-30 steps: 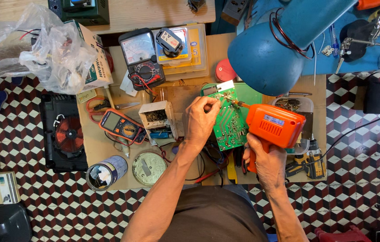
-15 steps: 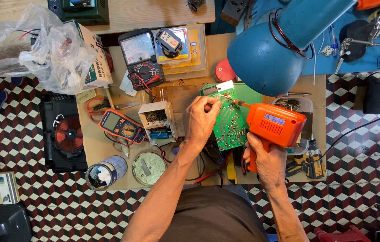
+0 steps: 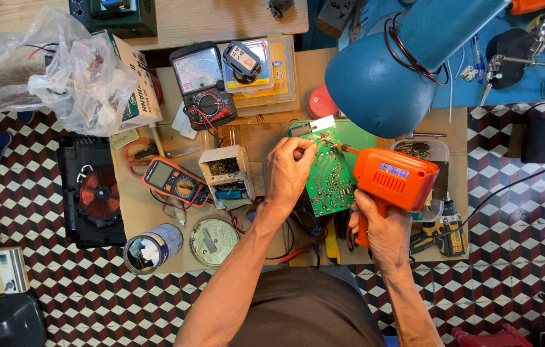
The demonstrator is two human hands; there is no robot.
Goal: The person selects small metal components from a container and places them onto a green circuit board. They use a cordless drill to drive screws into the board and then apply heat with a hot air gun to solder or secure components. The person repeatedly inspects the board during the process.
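I see the left hand [image 3: 290,168] closed, fingers [image 3: 299,149] curled & pinching sth small at the top edge of the green circuit board [image 3: 327,183]; can't tell what the small thing is. The board lies on the worktop [image 3: 256,138] just right of those fingers, tilted a bit, solder side up w/ pale traces. The right hand [image 3: 383,226] is closed round the grip of an orange soldering gun [image 3: 393,178], fingers wrapped tight on the handle. The gun's thin tip runs left & up from its body to the board's top corner, meeting it right beside the left fingers.

Above both hands hangs a big blue lamp [image 3: 375,80], its shade covering part of the worktop. Left of the left fingers sits a small open box [image 3: 226,175] of parts, & farther left an orange multimeter [image 3: 173,182] w/ red scissors [image 3: 136,160] next to it. Up & left of the fingers stands a black analog meter [image 3: 203,83]. Below the left forearm I see a round tin lid [image 3: 213,241] & a can [image 3: 151,247] lying on its side. Just right of the gun, a clear tub [image 3: 428,153] holds dark bits. Well left, off the worktop, a black cooker [image 3: 92,193] w/ a copper coil sits on the checkered floor [image 3: 510,257].
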